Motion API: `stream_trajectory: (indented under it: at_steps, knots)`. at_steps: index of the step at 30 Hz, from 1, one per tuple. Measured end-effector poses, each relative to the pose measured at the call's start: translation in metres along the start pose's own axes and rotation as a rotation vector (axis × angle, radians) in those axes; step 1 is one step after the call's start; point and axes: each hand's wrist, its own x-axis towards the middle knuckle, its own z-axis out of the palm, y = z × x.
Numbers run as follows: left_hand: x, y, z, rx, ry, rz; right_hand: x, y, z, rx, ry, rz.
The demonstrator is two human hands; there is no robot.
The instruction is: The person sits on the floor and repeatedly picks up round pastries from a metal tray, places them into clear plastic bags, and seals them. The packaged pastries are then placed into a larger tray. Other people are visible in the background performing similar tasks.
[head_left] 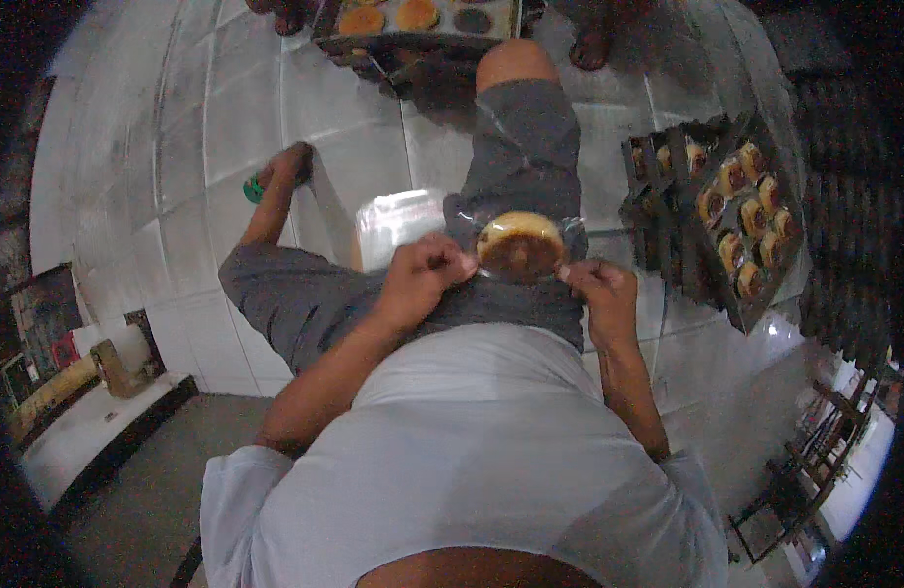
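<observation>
Hard to trace the clear wrapper [575,224] around the round bun [519,235], above grey shorts [526,137], or see the whole upper tray [413,39], cut off at top. Pinching the wrapper's sides with curled left hand [425,274] and curled right hand [607,292].

The bun [522,245] is pale yellow above and glossy dark brown below, inside a clear bag [570,224]. Beneath the bun, the shorts [526,127] are plain dark grey; nearer the body than the bun, the shirt [472,431] is plain white. Right of the bun, golden buns [753,218] show dark brown patches. Left of the bun, a sandal [253,189] shows green. Around it, the floor [359,127] is pale grey, gridded with tile lines.
</observation>
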Motion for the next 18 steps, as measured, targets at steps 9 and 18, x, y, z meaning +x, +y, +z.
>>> stream_trajectory:
  at_steps: [9, 18]
  knots:
    - [0.004, 0.007, 0.005, 0.249, 0.132, 0.174, -0.004, -0.056, 0.015, 0.267, -0.139, -0.315]
    - [-0.011, -0.063, -0.061, 0.656, 0.425, 0.329, 0.208, -0.208, 0.09, -0.462, 0.435, -1.452]
